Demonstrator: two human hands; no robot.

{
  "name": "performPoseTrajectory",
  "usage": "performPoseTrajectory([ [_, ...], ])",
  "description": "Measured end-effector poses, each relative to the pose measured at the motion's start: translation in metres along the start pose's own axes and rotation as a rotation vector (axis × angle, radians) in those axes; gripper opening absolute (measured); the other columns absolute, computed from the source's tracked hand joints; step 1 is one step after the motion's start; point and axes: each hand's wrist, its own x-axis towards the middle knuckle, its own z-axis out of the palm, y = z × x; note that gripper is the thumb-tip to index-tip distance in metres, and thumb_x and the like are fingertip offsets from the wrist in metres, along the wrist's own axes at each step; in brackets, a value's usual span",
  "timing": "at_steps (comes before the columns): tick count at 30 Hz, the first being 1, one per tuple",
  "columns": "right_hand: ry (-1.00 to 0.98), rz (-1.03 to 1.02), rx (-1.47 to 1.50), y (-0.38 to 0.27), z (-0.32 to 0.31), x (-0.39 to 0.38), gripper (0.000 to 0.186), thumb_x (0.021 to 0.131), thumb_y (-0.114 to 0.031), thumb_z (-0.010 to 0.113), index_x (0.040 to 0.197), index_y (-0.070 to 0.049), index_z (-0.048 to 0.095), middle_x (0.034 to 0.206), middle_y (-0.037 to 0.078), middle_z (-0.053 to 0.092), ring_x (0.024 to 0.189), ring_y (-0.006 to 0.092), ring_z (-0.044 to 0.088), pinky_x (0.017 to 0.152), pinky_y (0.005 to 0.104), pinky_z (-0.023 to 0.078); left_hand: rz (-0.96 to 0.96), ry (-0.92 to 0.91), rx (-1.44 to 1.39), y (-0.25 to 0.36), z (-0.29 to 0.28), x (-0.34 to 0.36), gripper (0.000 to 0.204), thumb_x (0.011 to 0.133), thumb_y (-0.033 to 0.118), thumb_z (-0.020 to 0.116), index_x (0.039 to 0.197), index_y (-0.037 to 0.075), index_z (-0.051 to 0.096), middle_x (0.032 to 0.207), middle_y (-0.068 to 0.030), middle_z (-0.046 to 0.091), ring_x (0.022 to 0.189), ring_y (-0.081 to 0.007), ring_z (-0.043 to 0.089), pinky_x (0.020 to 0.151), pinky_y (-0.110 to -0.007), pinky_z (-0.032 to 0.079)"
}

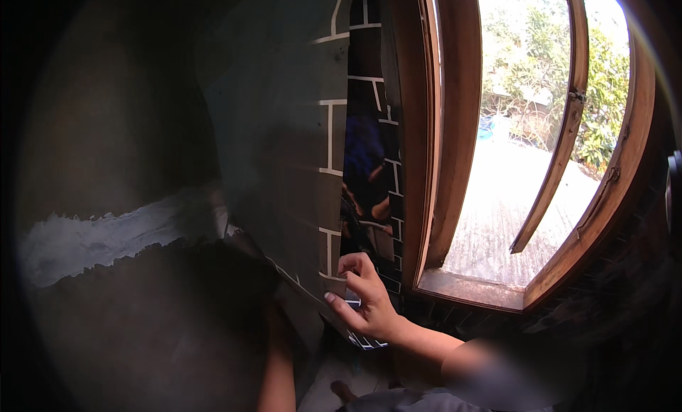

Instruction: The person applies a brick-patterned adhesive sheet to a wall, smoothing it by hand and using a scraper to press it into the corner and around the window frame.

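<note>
A tall sheet of wallpaper (pixel 284 142), dark grey with white brick lines along its right side, hangs in front of me. Near its lower right edge, my right hand (pixel 366 302) pinches the sheet between thumb and fingers. The lower edge slants down toward that hand, and a bit of brick pattern shows beneath it. My left forearm (pixel 278 376) rises from the bottom of the view into shadow by the sheet's lower edge. The left hand itself is hidden or too dark to make out.
Right of the sheet is a dark glossy strip of brick-patterned wall (pixel 366 50). A wooden window frame (pixel 455 128) stands beside it, with bright ground and trees outside. A dim wall (pixel 121 128) with a rough whitish band (pixel 106 234) is at left. A foot (pixel 342 391) shows below.
</note>
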Motion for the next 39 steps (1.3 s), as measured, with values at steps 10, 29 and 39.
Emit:
performPoseTrajectory([
  [10, -0.018, 0.368, 0.508, -0.027, 0.009, -0.006, 0.044, 0.088, -0.005, 0.064, 0.127, -0.004, 0.043, 0.110, 0.005, 0.057, 0.098, 0.0123, 0.057, 0.089, 0.0281, 0.046, 0.478, 0.150, 0.973, 0.023, -0.016, -0.030, 0.032, 0.091, 0.006, 0.051, 0.118, -0.001, 0.066, 0.114, -0.0211, 0.066, 0.112, -0.0382, 0.061, 0.104, -0.042, 0.046],
  [29, 0.201, 0.343, 0.013, -0.094, 0.075, -0.015, 0.018, 0.099, -0.017, 0.067, 0.094, 0.000, 0.066, 0.078, -0.004, 0.063, 0.070, 0.0023, 0.054, 0.061, 0.0203, 0.042, 0.025, 0.088, -0.040, 0.123, -0.049, -0.114, 0.028, 0.088, 0.019, 0.068, 0.107, -0.001, 0.064, 0.093, -0.0051, 0.062, 0.085, -0.0151, 0.059, 0.074, -0.032, 0.047],
  [39, 0.231, 0.415, 0.062, -0.110, 0.096, -0.053, 0.024, 0.098, -0.021, 0.069, 0.094, 0.003, 0.066, 0.077, 0.000, 0.066, 0.072, 0.0050, 0.056, 0.066, 0.0231, 0.047, 0.014, 0.016, 0.010, 0.141, -0.085, -0.168, 0.028, 0.088, 0.022, 0.073, 0.104, 0.000, 0.065, 0.090, -0.0026, 0.065, 0.082, -0.0129, 0.060, 0.074, -0.031, 0.048],
])
